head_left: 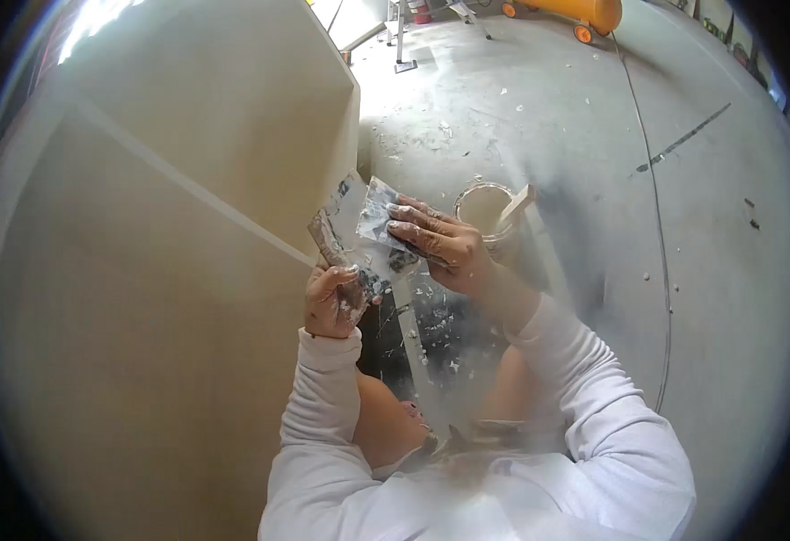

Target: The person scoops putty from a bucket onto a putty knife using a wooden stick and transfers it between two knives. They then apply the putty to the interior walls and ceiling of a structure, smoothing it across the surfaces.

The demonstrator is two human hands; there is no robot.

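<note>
My left hand is closed around the lower end of a wide putty knife, whose blade is smeared with white and dark compound. In my right hand is a smaller putty knife, its whitish blade pressed under my fingertips. This blade overlaps the wide one, and I cannot tell whether they touch. White paste coats the fingers of both hands. Just beyond my right hand, a bucket with a paste-crusted rim stands on the floor, and a wooden piece lies across its edge.
A beige wall panel with a pale stripe rises close on my left. White crumbs dot the grey floor. A cable runs down the right side from an orange wheeled tank. Ladder feet stand at the back.
</note>
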